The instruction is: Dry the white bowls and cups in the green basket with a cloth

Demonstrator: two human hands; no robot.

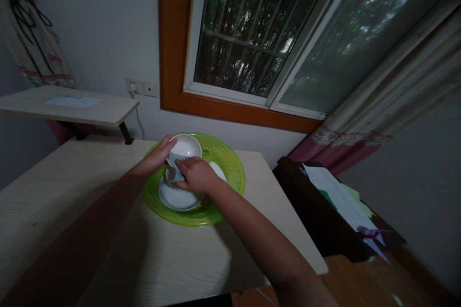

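A green plastic basin (230, 163) sits on the pale wooden table (72, 192) below the window. Inside it, my left hand (156, 157) grips the rim of a white bowl (187, 145), tilted up on its side. My right hand (196, 175) is closed on a grey-blue cloth (175, 159) and presses it against the bowl. Under both hands lies a white plate (176, 199) in the basin. Another white dish (218, 170) shows partly behind my right hand.
A raised wooden shelf (72, 105) with a paper on it stands at the back left. A wall socket (140, 87) with a cord is behind it. A dark side table (324, 211) with papers stands to the right, next to curtains.
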